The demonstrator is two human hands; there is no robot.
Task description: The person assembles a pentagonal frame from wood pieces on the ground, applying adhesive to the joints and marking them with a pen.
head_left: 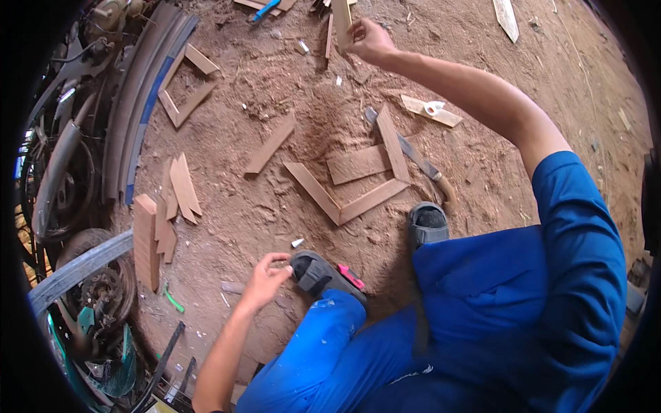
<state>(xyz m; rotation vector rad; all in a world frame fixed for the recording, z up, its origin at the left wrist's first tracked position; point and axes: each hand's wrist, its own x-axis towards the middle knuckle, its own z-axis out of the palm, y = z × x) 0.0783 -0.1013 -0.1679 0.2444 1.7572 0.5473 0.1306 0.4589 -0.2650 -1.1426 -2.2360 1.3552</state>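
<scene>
Stretched far forward, my right hand [372, 43] has its fingers closed on a pale wooden strip [341, 19] at the top edge. My left hand [267, 279] hovers by my left sandal [318, 275], fingers apart and holding nothing. Just beyond it lies a small white cone-shaped cap [297, 243]. Between the hands, mitred wooden strips [374, 199] meet at corners as three sides of a frame. A short board [358, 164] lies inside them. A long blade with a wooden handle [446, 189] passes under the right strip. A loose strip [270, 144] rests to the left.
A white bottle-like thing with a red tip [434, 108] sits on a wood offcut [413, 104]. Left are another partial frame [177, 110], wood offcuts [182, 186], a thick wood block [145, 241] and motorbike parts [96, 289]. A pink object [351, 276] touches my left sandal.
</scene>
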